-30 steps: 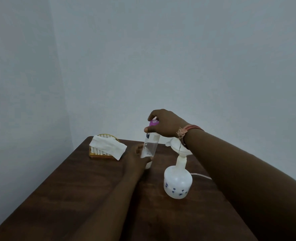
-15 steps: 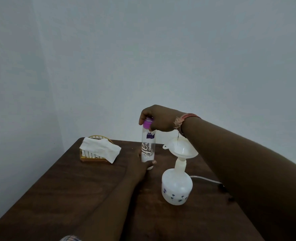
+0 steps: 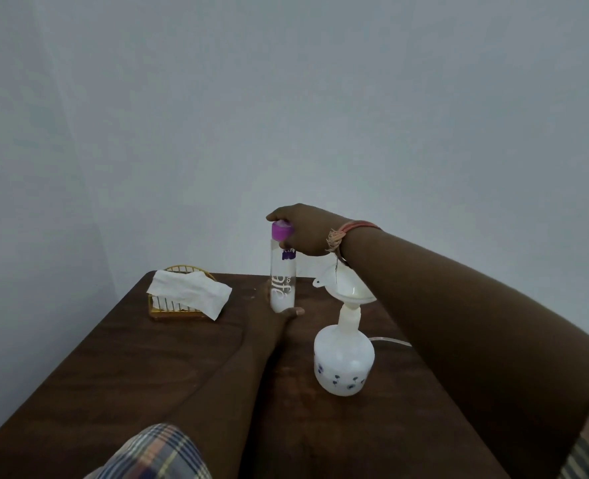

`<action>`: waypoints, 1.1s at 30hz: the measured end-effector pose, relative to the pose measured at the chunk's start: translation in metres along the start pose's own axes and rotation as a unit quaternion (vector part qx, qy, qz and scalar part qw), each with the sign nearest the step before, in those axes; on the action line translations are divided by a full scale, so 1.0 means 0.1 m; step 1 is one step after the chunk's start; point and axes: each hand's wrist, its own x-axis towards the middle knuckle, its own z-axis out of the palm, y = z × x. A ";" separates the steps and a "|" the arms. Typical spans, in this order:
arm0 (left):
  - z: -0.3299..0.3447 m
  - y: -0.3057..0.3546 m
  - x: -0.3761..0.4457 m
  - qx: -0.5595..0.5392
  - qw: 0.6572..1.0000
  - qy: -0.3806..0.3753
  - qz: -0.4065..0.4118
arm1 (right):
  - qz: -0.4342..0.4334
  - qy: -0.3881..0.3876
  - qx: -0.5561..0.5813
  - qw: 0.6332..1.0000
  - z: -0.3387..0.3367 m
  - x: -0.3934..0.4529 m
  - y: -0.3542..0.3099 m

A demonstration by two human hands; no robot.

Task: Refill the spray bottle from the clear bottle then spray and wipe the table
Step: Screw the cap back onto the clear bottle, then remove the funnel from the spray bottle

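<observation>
The clear bottle [image 3: 282, 274] stands upright near the far edge of the dark wooden table [image 3: 148, 385], a little liquid in its bottom. My left hand [image 3: 272, 311] grips its base. My right hand [image 3: 307, 233] pinches its purple cap [image 3: 282, 231] from above. To the right stands the round white spray bottle [image 3: 343, 364] with blue flower marks, its sprayer head off and a white funnel [image 3: 348, 288] set in its neck. A thin clear tube [image 3: 389, 341] lies behind it, partly hidden by my right forearm.
A white wipe [image 3: 189, 292] is draped over a small yellow wire basket [image 3: 168, 311] at the table's far left. Pale walls stand close behind and to the left of the table.
The clear bottle went from tilted to upright on the table. My right hand stays on the purple cap and my left hand stays at the base.
</observation>
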 end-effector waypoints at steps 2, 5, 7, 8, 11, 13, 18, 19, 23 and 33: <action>-0.01 0.00 -0.01 0.032 0.999 0.006 0.002 | 0.007 0.010 0.025 1.000 -0.04 -0.04 0.00; -0.07 0.10 -0.17 0.029 0.997 0.063 -0.024 | 0.008 0.031 0.044 0.999 -0.21 -0.16 0.01; -0.11 0.15 -0.34 0.009 0.991 0.134 -0.012 | 0.018 0.058 0.058 0.997 -0.34 -0.30 0.08; -0.12 0.13 -0.42 -0.003 0.986 0.167 0.000 | 0.028 0.080 0.074 0.994 -0.38 -0.37 0.16; -0.06 0.11 -0.70 -0.042 0.981 0.184 0.042 | 0.089 0.164 0.135 0.973 -0.39 -0.66 0.51; 0.01 0.12 -0.90 -0.078 0.986 0.137 0.052 | 0.146 0.197 0.140 0.959 -0.26 -0.92 0.81; 0.13 0.24 -1.36 -0.140 0.987 0.054 0.062 | 0.202 0.192 0.280 0.919 0.27 -1.61 1.12; 0.14 0.28 -1.41 -0.147 0.986 0.039 0.062 | 0.199 0.202 0.350 0.893 0.31 -1.69 1.05; 0.26 0.32 -1.58 -0.102 0.991 -0.033 0.076 | 0.132 0.180 0.478 0.849 0.30 -1.80 0.69; 0.42 0.43 -1.64 0.054 0.997 -0.002 0.050 | 0.078 0.253 0.264 0.928 0.51 -1.78 0.41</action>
